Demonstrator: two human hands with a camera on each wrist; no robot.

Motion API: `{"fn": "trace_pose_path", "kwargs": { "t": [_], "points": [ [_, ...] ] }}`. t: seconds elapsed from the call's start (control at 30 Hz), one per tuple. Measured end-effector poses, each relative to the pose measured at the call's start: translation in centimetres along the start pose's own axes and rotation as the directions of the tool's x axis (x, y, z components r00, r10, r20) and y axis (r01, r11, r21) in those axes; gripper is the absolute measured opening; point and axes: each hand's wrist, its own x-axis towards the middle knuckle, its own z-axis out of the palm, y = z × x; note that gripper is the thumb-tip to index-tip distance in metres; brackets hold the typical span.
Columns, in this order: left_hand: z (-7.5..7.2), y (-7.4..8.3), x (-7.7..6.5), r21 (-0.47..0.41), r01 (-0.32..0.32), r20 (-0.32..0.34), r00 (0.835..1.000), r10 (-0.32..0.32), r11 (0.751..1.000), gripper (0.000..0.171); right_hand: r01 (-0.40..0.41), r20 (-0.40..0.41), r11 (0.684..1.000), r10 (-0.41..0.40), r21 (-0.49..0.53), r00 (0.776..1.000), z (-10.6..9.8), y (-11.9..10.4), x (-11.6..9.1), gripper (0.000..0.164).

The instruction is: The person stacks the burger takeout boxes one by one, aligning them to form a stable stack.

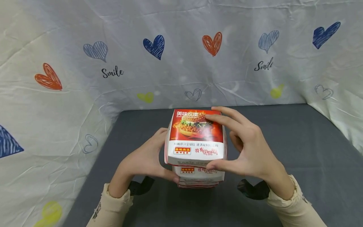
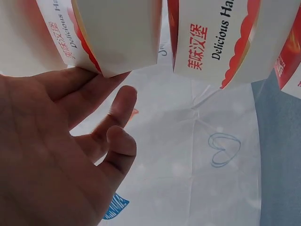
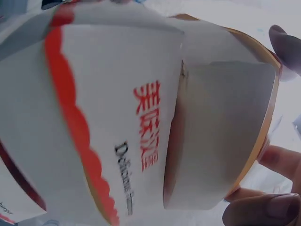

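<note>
A red and white burger box (image 1: 195, 148) with a hamburger picture on its lid tops a stack of matching boxes, overlapping the box below (image 1: 188, 175) in the head view. My left hand (image 1: 146, 159) grips its left side, thumb stretched down to the lower box's front corner. Two fingers lie against the top box in the left wrist view, while other fingers (image 2: 123, 141) bend free of it. On the right, my right hand (image 1: 252, 145) holds the same box, fingertips over the lid and thumb at the front edge. In the right wrist view its fingers (image 3: 282, 162) sit at the box's rim.
The stack stands on a dark grey table (image 1: 283, 135). Behind it and along the left hangs a white cloth (image 1: 181, 72) printed with hearts and the word Smile. Black wrist pieces (image 1: 253, 189) show near both cream sleeves (image 1: 295, 205).
</note>
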Motion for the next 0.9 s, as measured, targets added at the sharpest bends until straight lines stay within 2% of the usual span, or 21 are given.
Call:
{"fn": "trace_pose_path", "kwargs": {
  "t": [0.13,0.3,0.53,0.9],
  "points": [
    [-0.1,0.1,-0.2,0.025,0.034,-0.022,0.999,-0.034,0.999,0.107,0.005,-0.037,1.000,-0.004,0.005,0.999,0.0,0.9,0.1,0.089],
    [0.0,0.1,-0.3,0.035,0.045,-0.027,0.999,-0.044,0.998,0.106,-0.008,-0.035,1.000,0.008,0.024,0.999,0.0,1.5,0.2,0.088],
    [-0.1,0.0,-0.2,0.040,0.043,-0.019,0.999,-0.043,0.998,0.114,-0.026,-0.025,0.999,0.027,0.046,0.999,-0.1,1.6,0.2,0.092],
    [-0.1,0.2,0.2,0.053,0.016,-0.021,1.000,-0.015,0.998,0.119,-0.006,-0.053,1.000,0.007,0.026,0.999,-0.5,1.7,0.3,0.094]
  ]
}}
